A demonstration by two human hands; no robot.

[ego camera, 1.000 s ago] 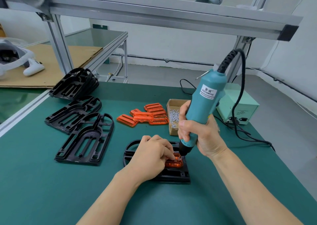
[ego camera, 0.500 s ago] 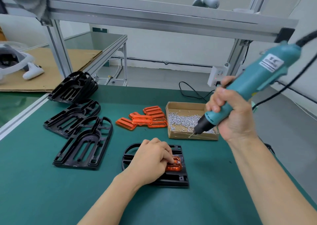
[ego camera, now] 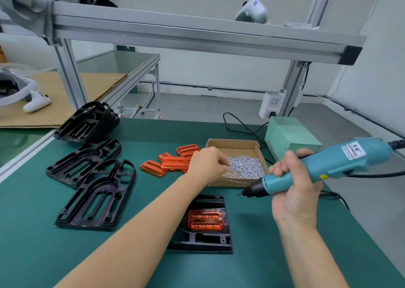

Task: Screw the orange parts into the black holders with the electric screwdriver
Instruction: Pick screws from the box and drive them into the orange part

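Now the left hand (ego camera: 208, 163) pinches at screws (ego camera: 245, 168); right hand (ego camera: 293, 191) grips the screwdriver (ego camera: 328, 167) beside.

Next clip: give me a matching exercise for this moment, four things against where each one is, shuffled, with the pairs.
Things:
1. electric screwdriver
2. left hand
3. mounted orange part
4. pile of screws

Places:
A. seated in the black holder nearest the camera
B. inside the cardboard box
C. gripped in the right hand, held off the table
D. reaching over the box's near left corner

Pairs: 1-C, 2-D, 3-A, 4-B
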